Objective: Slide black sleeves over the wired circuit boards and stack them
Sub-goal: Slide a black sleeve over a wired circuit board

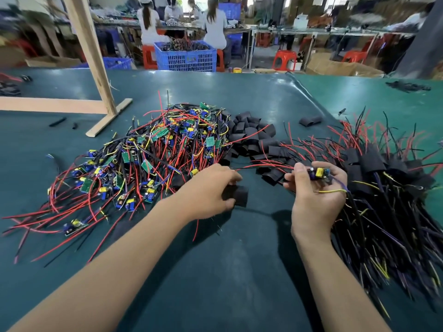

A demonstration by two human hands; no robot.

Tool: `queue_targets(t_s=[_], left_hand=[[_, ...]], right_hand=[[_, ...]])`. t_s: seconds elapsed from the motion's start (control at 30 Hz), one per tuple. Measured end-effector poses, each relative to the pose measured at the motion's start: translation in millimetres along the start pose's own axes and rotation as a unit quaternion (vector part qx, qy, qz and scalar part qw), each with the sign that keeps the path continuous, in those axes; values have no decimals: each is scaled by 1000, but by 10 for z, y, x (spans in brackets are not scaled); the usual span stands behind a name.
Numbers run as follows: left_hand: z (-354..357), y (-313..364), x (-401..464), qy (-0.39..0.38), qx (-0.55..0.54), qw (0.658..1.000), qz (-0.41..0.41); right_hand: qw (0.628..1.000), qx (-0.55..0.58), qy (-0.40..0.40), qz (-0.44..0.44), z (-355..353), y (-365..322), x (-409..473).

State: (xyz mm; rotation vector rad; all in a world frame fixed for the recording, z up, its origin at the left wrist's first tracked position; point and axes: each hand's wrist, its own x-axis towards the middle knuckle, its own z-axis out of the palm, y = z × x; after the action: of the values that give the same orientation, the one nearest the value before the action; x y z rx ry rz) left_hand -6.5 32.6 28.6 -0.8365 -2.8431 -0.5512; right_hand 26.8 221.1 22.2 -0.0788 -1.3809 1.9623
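Holding a black sleeve [236, 195] pinched between thumb and curled fingers, the left hand [208, 190] sits just left of the right hand [316, 188], whose grip closes round a wired circuit board [320, 173]. Board and sleeve lie apart, level with each other; the board's red and black wires [263, 167] run leftward over the sleeve toward the left hand, probably the path for threading. Bare boards [153, 152] are heaped toward the bench's left edge, loose sleeves [251, 137] beyond the hands, sleeved boards [383, 188] toward its right edge.
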Motion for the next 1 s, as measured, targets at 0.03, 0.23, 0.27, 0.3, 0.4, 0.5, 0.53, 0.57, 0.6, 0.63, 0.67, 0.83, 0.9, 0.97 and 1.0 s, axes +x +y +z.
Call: queue_targets(t_s=[0.03, 0.23, 0.27, 0.3, 0.4, 0.5, 0.53, 0.57, 0.6, 0.63, 0.67, 0.83, 0.9, 0.97, 1.0], left_hand=[[39, -2, -101, 37, -52, 998, -9], [256, 106, -436, 267, -266, 926, -37], [254, 118, -442, 280, -260, 923, -38], [247, 125, -453, 283, -253, 924, -41], [243, 104, -470, 289, -239, 925, -54], [237, 83, -466, 304, -244, 918, -72], [234, 77, -462, 304, -246, 917, -76], [234, 75, -461, 301, -248, 918, -77], [238, 76, -462, 296, -251, 919, -75], [241, 81, -468, 289, -255, 920, -73], [239, 86, -468, 283, -260, 920, -72], [221, 84, -473, 274, -273, 920, -59], [215, 85, -480, 274, -268, 922, -51], [209, 88, -489, 268, -266, 925, -44], [206, 88, -490, 264, -266, 926, -41]], right_hand=[[1000, 4, -5, 5, -6, 3, 3], [992, 81, -27, 95, 28, 37, 49], [990, 92, -30, 105, 29, 30, 52], [988, 102, -35, 113, 26, 18, 52], [984, 119, -52, 119, 22, -26, 45], [980, 136, -59, 129, 24, -76, 37], [979, 140, -60, 133, 24, -86, 39], [978, 144, -61, 136, 20, -93, 42], [978, 146, -62, 139, 17, -99, 44], [977, 146, -63, 141, 13, -103, 46], [977, 146, -64, 142, 13, -102, 48], [989, 64, -84, 103, 11, -25, 39], [993, 10, -95, 75, 8, 16, 33], [993, -22, -97, 56, 1, 44, 30], [994, -30, -93, 52, -3, 53, 31]])
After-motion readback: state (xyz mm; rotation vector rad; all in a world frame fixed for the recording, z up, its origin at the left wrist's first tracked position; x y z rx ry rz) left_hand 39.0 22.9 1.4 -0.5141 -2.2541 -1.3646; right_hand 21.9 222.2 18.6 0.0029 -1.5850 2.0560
